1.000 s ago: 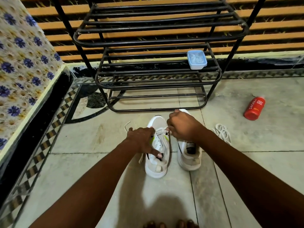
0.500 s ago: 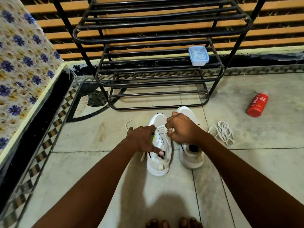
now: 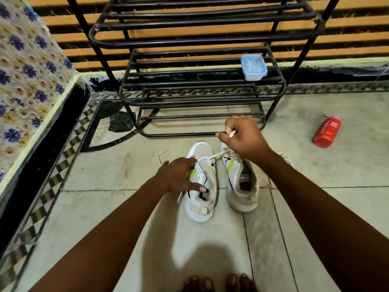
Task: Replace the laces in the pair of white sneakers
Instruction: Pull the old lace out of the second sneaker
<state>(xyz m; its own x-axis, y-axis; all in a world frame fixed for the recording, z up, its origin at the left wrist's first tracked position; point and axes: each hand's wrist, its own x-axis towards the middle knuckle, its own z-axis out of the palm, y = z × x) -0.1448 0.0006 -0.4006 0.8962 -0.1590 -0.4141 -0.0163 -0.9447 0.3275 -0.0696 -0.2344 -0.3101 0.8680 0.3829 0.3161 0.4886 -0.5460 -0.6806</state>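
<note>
Pulling: your right hand (image 3: 244, 138) draws a white lace (image 3: 212, 155) out of the left sneaker (image 3: 201, 184), up and away toward the shoe rack (image 3: 189, 81).
Key relation: the lace runs taut from the eyelets near your left hand (image 3: 179, 175) to your right hand, slanting up and to the right. Its long axis lies along that slant, so the pull should follow the same line.
Nearer hand: left hand is on the shoe; right hand is at the far end of the lace, above the toe of the right sneaker (image 3: 242, 182).
Grip, right: fingers curled, pinching the lace, its tip showing between them.
Grip, left: fingers spread over the side and tongue of the left sneaker, pressing it down to the floor (image 3: 105, 207); thumb lies at the collar.
Sneakers: side by side on the floor, toes toward the rack, white with lime and black marks. The right one looks unlaced, tongue open.
Loose end: another length of lace trails on the floor just left of the left sneaker's toe.
Spare laces (image 3: 287, 158): a white bundle on the floor, mostly hidden behind your right forearm.
Judgement: probably old lace coming out; cannot tell for certain.
</note>
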